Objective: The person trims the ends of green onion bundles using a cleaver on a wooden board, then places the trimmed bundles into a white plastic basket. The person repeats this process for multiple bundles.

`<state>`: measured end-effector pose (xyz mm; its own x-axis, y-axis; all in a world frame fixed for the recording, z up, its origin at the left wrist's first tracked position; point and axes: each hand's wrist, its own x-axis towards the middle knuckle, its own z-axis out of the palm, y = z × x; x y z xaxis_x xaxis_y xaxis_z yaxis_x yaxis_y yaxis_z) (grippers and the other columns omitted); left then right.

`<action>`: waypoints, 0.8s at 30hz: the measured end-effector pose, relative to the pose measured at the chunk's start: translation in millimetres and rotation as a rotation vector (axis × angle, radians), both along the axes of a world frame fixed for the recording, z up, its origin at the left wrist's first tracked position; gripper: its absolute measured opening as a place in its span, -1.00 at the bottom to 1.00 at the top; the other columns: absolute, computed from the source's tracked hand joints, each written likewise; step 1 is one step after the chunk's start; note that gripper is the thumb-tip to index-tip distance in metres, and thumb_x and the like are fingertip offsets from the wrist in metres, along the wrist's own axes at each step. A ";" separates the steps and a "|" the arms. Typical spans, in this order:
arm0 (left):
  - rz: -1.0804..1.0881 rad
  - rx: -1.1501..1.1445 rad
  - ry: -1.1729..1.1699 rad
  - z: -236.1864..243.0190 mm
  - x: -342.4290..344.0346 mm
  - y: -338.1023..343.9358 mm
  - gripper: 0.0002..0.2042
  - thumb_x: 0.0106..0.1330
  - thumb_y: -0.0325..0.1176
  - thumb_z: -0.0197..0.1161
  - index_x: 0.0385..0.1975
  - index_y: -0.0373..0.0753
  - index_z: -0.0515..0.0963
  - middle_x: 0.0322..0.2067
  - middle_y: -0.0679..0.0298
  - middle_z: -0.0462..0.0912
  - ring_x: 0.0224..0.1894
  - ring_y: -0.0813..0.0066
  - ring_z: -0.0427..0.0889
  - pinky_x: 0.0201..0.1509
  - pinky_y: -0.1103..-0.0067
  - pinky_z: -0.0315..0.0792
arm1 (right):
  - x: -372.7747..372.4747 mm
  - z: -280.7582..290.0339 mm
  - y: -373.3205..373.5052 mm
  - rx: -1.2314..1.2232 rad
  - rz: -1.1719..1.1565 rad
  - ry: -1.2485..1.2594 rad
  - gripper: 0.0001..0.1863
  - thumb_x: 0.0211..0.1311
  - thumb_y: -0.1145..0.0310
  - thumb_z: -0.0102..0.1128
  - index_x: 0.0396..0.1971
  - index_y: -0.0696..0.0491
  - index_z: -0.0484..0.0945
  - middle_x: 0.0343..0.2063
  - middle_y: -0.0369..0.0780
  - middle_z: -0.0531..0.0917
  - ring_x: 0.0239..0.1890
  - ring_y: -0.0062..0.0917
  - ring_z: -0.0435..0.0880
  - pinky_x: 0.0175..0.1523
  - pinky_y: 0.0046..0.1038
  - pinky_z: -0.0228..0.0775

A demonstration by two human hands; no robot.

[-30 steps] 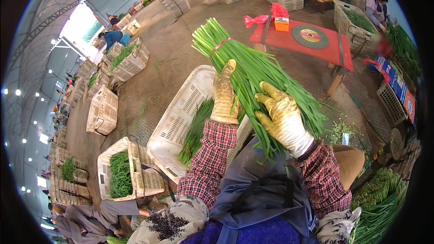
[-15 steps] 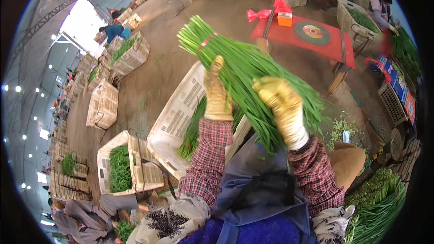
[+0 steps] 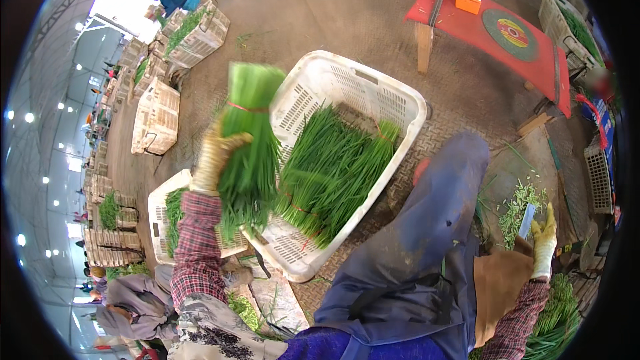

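My left hand (image 3: 223,150), in a yellowed glove, is closed around an upright bundle of green garlic chives (image 3: 255,117). A red band ties the bundle near its pale cut end, and the leaves hang down, blurred, at the left rim of a white plastic crate (image 3: 412,93). More tied chive bundles (image 3: 340,167) lie inside that crate. At the lower right my right hand (image 3: 545,237), gloved too, has its fingers apart with nothing seen in it. Beside it a flat metal blade (image 3: 527,220) stands up near a brown pad (image 3: 500,287).
Chive trimmings (image 3: 523,200) lie beyond the blade; a pile of chives (image 3: 557,320) is at lower right. A red bench (image 3: 460,20) carries an orange box (image 3: 468,0) and a round disc (image 3: 510,35). Other crates (image 3: 157,117) stand left; a person (image 3: 137,303) sits lower left.
The chive bundle has gone left and turned upright in my left hand. My right hand has let go of it and moved down right beside the blade. The view has shifted, showing more of the crate.
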<state>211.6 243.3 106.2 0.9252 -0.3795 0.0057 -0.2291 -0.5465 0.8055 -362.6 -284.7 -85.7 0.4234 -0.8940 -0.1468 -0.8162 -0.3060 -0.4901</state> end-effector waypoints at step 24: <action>-0.275 0.775 0.094 -471.0 16.8 -161.7 -0.06 0.01 -0.04 0.45 0.37 -0.17 0.06 0.08 -0.06 0.44 0.05 -0.05 0.52 0.08 0.21 0.46 | 216.4 29.5 48.8 0.624 0.100 -0.438 -0.14 0.21 -0.02 0.20 0.43 -0.06 0.04 0.15 0.01 0.44 0.02 -0.35 0.57 0.12 -0.36 0.39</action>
<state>228.4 81.6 -364.8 0.7822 -0.4570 -0.4235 -0.3864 -0.8890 0.2457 -146.2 -235.9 -56.2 0.6337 -0.6547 -0.4121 -0.4911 0.0711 -0.8682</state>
